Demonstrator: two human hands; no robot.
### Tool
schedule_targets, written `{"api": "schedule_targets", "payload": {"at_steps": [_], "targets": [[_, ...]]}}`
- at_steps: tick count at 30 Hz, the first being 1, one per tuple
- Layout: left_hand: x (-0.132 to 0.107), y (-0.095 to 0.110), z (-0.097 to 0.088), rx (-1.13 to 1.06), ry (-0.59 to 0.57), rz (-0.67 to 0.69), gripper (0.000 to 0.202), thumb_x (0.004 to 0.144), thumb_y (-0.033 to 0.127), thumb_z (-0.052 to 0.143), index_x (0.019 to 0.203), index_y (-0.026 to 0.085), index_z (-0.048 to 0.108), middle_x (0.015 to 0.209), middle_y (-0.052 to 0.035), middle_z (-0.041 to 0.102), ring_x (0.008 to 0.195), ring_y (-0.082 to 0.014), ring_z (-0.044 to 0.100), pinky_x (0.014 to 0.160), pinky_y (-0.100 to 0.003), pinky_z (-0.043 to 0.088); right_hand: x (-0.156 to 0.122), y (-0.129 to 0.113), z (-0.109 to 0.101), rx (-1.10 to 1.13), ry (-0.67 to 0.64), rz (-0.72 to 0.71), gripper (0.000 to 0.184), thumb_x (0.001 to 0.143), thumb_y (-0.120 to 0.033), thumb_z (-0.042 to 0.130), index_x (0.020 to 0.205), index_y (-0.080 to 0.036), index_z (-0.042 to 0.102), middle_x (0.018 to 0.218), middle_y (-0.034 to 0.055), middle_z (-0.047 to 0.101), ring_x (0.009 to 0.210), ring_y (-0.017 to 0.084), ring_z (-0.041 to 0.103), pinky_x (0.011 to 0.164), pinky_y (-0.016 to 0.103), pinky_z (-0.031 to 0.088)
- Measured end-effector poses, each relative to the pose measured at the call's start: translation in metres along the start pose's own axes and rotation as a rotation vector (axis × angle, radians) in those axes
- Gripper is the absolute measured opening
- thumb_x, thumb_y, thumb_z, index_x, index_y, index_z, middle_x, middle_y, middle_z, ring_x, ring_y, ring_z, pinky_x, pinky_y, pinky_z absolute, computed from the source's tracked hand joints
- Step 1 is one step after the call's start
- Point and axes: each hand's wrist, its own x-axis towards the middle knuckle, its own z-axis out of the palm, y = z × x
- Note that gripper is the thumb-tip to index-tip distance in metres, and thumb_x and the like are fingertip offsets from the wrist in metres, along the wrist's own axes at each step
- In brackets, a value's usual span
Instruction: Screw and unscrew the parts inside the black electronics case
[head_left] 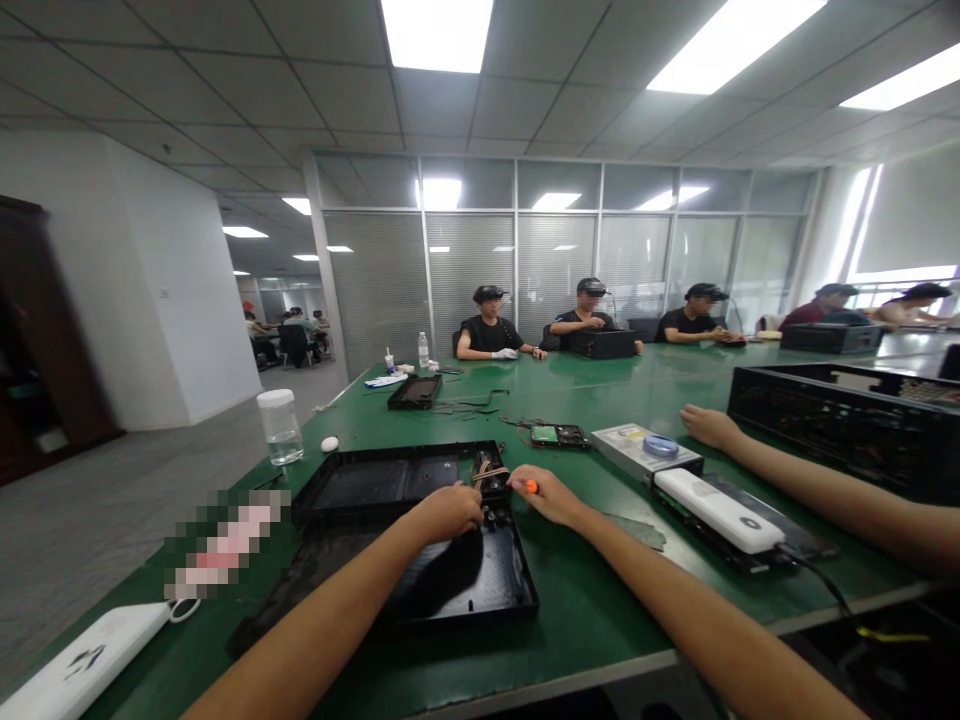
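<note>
A black plastic casing lies opened on the green table, with its back half and front half next to each other. At the inner right corner, a small dark part with several thin wires sits between my hands. My left hand is closed over the casing, its fingertips curled beside the wires; what they pinch is hidden. Just right of the wires, my right hand is closed around an orange-handled tool. Only its orange end shows, and its tip is hidden.
A co-worker's arm reaches in from the right, near a metal drive box and a white power bank. A large black case stands beyond. Left are a water jar and a white device. Several people sit opposite.
</note>
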Motion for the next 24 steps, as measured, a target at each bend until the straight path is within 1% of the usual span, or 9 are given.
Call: {"api": "schedule_targets", "payload": {"at_steps": [2, 4, 7, 10, 13, 16, 18, 21, 24], "targets": [[-0.001, 0.002, 0.009, 0.056, 0.021, -0.007, 0.013, 0.078, 0.014, 0.05, 0.077, 0.018, 0.062, 0.081, -0.0045, 0.058, 0.079, -0.0163, 0.056, 0.081, -0.03, 0.044, -0.001, 0.003, -0.003, -0.027, 0.003, -0.002, 0.026, 0.086, -0.033, 0.04, 0.085, -0.018, 0.06, 0.086, 0.0058, 0.061, 0.081, 0.016, 0.054, 0.076, 0.028, 0.041], [-0.003, 0.004, 0.011, 0.097, 0.037, -0.019, 0.015, 0.079, 0.011, 0.047, 0.077, 0.017, 0.061, 0.081, -0.0056, 0.056, 0.078, -0.0169, 0.055, 0.081, -0.032, 0.044, -0.002, 0.006, -0.005, -0.06, -0.01, -0.004, 0.024, 0.086, -0.032, 0.04, 0.084, -0.018, 0.06, 0.083, 0.0057, 0.061, 0.078, 0.016, 0.054, 0.073, 0.028, 0.041], [-0.005, 0.008, 0.004, 0.08, 0.084, -0.01, 0.014, 0.081, 0.013, 0.045, 0.079, 0.016, 0.059, 0.085, -0.0058, 0.055, 0.081, -0.0167, 0.053, 0.08, -0.031, 0.043, -0.003, 0.008, -0.007, -0.099, -0.029, -0.015, 0.023, 0.085, -0.031, 0.041, 0.084, -0.018, 0.06, 0.082, 0.0057, 0.061, 0.076, 0.016, 0.054, 0.072, 0.028, 0.041], [-0.003, 0.01, -0.005, -0.005, 0.182, 0.001, 0.015, 0.086, 0.019, 0.041, 0.085, 0.017, 0.055, 0.09, -0.0053, 0.054, 0.085, -0.0154, 0.051, 0.079, -0.026, 0.042, -0.003, 0.009, -0.01, -0.116, -0.013, -0.013, 0.022, 0.085, -0.03, 0.042, 0.083, -0.017, 0.06, 0.081, 0.0057, 0.06, 0.075, 0.016, 0.054, 0.071, 0.028, 0.041], [0.006, 0.012, -0.006, -0.047, 0.233, -0.004, 0.016, 0.088, 0.021, 0.037, 0.089, 0.016, 0.052, 0.09, -0.0048, 0.054, 0.087, -0.0149, 0.05, 0.078, -0.025, 0.041, -0.003, 0.009, -0.012, -0.119, 0.007, -0.004, 0.022, 0.085, -0.029, 0.042, 0.082, -0.017, 0.06, 0.08, 0.0057, 0.06, 0.075, 0.016, 0.054, 0.071, 0.028, 0.041], [0.017, 0.015, 0.002, -0.015, 0.209, -0.033, 0.016, 0.088, 0.02, 0.036, 0.09, 0.016, 0.051, 0.086, -0.0052, 0.055, 0.082, -0.0153, 0.051, 0.074, -0.025, 0.041, -0.003, 0.011, -0.014, -0.111, 0.008, 0.007, 0.022, 0.085, -0.03, 0.042, 0.081, -0.017, 0.06, 0.079, 0.0056, 0.061, 0.074, 0.015, 0.054, 0.07, 0.027, 0.041], [0.023, 0.018, 0.01, -0.002, 0.204, -0.019, 0.017, 0.088, 0.019, 0.036, 0.089, 0.014, 0.052, 0.084, -0.006, 0.056, 0.08, -0.016, 0.052, 0.073, -0.027, 0.041, -0.003, 0.013, -0.015, -0.103, 0.008, 0.022, 0.024, 0.085, -0.031, 0.042, 0.08, -0.017, 0.06, 0.079, 0.0055, 0.061, 0.073, 0.015, 0.054, 0.07, 0.027, 0.041], [0.028, 0.02, 0.021, -0.024, 0.226, 0.002, 0.02, 0.089, 0.019, 0.035, 0.086, 0.012, 0.054, 0.083, -0.0075, 0.057, 0.08, -0.0166, 0.052, 0.075, -0.028, 0.041, -0.003, 0.013, -0.017, -0.103, 0.018, 0.049, 0.025, 0.084, -0.033, 0.042, 0.078, -0.017, 0.061, 0.078, 0.0055, 0.061, 0.073, 0.016, 0.054, 0.07, 0.027, 0.041], [0.029, 0.019, 0.025, -0.101, 0.266, -0.012, 0.022, 0.089, 0.02, 0.036, 0.087, 0.012, 0.057, 0.085, -0.0075, 0.058, 0.083, -0.0161, 0.053, 0.078, -0.027, 0.04, -0.004, 0.011, -0.019, -0.109, 0.021, 0.065, 0.027, 0.084, -0.035, 0.042, 0.077, -0.018, 0.061, 0.077, 0.0053, 0.062, 0.073, 0.016, 0.054, 0.069, 0.027, 0.04]]}}
